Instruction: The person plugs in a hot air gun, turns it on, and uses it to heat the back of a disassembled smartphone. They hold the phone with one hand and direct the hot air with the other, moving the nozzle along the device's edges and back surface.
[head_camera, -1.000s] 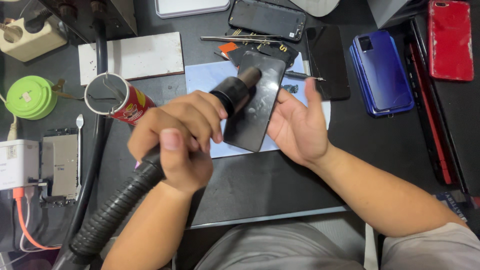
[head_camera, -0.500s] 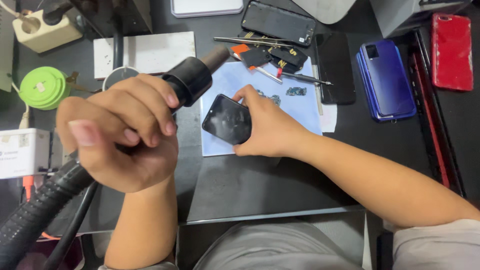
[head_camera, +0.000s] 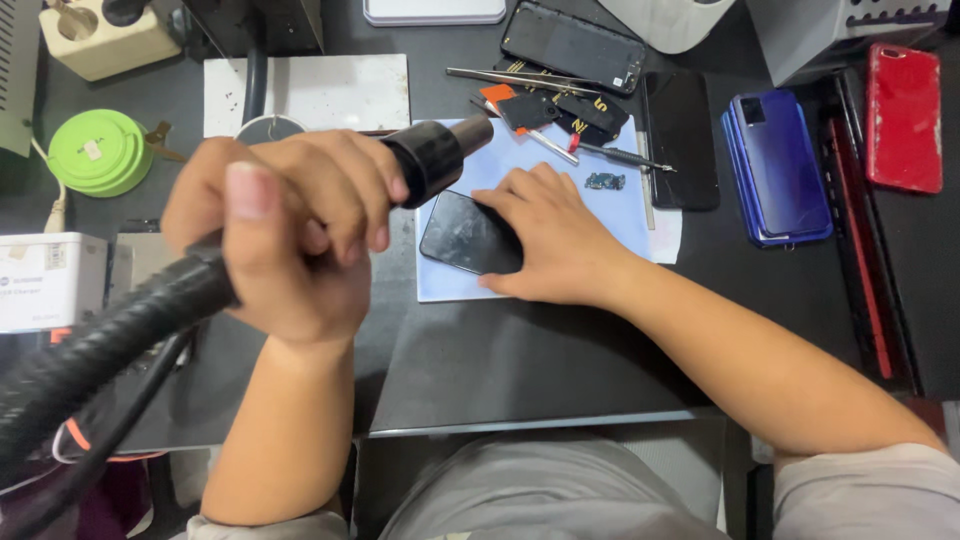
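My left hand (head_camera: 285, 230) is closed around the black handle of a hot air gun (head_camera: 435, 160), raised above the table with its nozzle pointing right. A thick black hose (head_camera: 100, 340) runs from the handle down to the lower left. My right hand (head_camera: 555, 235) lies flat on a black phone (head_camera: 465, 235), pressing it onto a pale blue work mat (head_camera: 620, 215). The phone's right half is hidden under my fingers. The nozzle tip hangs just above the phone's upper left corner.
Tweezers (head_camera: 520, 78), a screwdriver (head_camera: 610, 155) and a small part (head_camera: 605, 181) lie at the mat's top. A dark phone (head_camera: 575, 45), a black phone (head_camera: 680, 140), a blue phone (head_camera: 778, 165) and a red phone (head_camera: 903, 115) sit to the right. A green round container (head_camera: 98, 152) and a white box (head_camera: 50, 280) stand left.
My right hand has laid the phone flat on the mat and now covers it. My left hand has lifted the hot air gun higher and closer to the camera.
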